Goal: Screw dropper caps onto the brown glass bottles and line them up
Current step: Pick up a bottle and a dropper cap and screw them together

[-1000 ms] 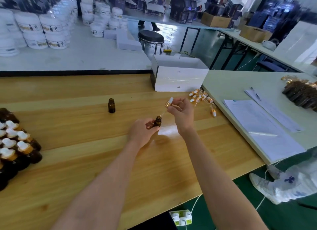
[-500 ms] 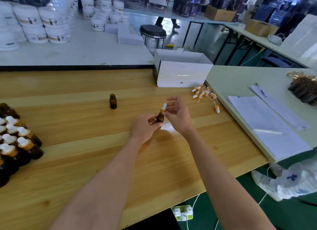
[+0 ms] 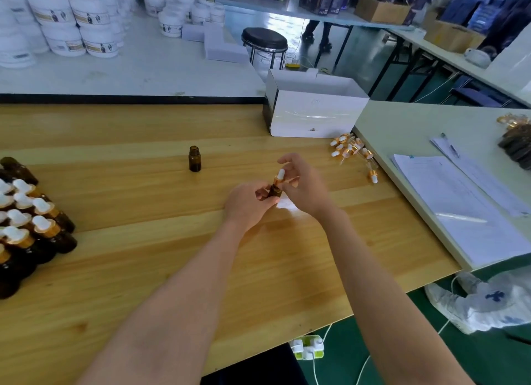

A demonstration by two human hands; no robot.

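Left hand (image 3: 247, 205) curls round the little brown bottle (image 3: 275, 191) and holds it upright. The right hand (image 3: 304, 189) is on top, fingertips pinching the dropper cap (image 3: 279, 177) at its gold collar, white bulb poking up between them. The right hand is a touch blurred, so how far the cap sits on the neck, can't tell, nor whether the bottle rests on the wooden table (image 3: 143, 269).

All this happens on the near side of the white box (image 3: 313, 117), slightly to its left. Further left of the box, one uncapped bottle (image 3: 194, 159) stands upright, alone. Right at the box's near right corner lies a loose heap of dropper caps (image 3: 350, 149), with one apart, nearer the person. Far to the left of the box, the capped bottles (image 3: 31, 221) stand packed together. Right of the box, sheets of paper (image 3: 459, 206) lie flat.
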